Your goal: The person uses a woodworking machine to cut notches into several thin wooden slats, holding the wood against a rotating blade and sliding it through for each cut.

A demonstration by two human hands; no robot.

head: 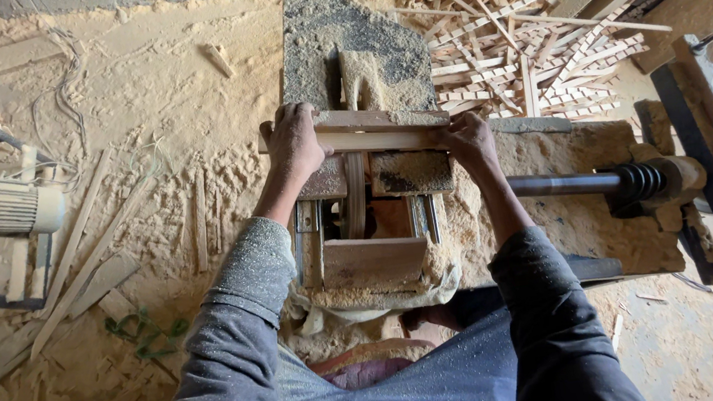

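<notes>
While sawdust lies thick over everything below me, I hold a short wooden board [366, 131] crosswise on the saw table [375, 53], one hand at each end. My left hand [291, 145] is closed over the board's left end, fingers curled across its top edge, and my right hand [467, 140] grips the right end the same way. The board lies flat and level, spanning the slot where the thin upright saw blade [357, 193] shows just below it, on my side. Beneath the blade a wooden block [373, 262] sits heaped with dust. To my right a dark steel shaft [559, 185] runs sideways to a ribbed pulley [642, 182], well apart from my hands. Beyond the table on the right lies a loose pile of thin wood strips [518, 36]. Far to my left a pale electric motor [8, 207] sits in a metal frame, with long offcuts scattered near it on the dusty floor [144, 91].
</notes>
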